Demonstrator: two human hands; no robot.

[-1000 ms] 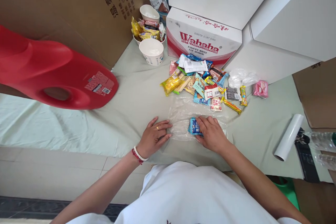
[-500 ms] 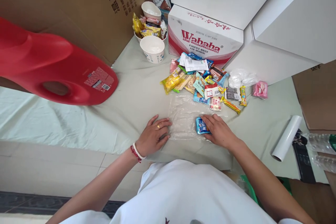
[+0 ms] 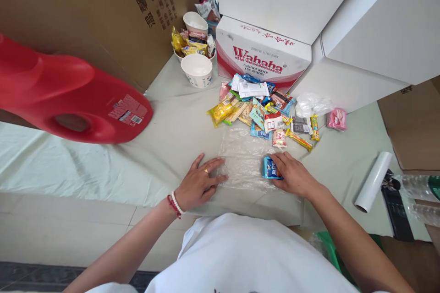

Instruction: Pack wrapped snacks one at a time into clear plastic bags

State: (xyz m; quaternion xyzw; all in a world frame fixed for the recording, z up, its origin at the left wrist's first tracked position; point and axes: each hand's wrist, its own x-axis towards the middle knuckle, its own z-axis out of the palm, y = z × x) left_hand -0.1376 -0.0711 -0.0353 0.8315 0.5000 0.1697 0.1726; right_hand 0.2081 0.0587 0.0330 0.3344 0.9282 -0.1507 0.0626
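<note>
A sheet of clear plastic film lies flat on the pale cloth in front of me. My left hand rests on its left edge, fingers spread and flat. My right hand lies on the film's right side with its fingers on a small blue snack packet. Just beyond the film is a pile of mixed snack packets, some touching its far edge.
A big red jug lies on its side at the left. Paper bowls with snacks stand at the back, beside a Wahaha carton. A white roll of film lies at the right, near a dark object and a bottle.
My right hand has slid the blue packet to the right across the film. The left hand has stayed on the film's left edge.
</note>
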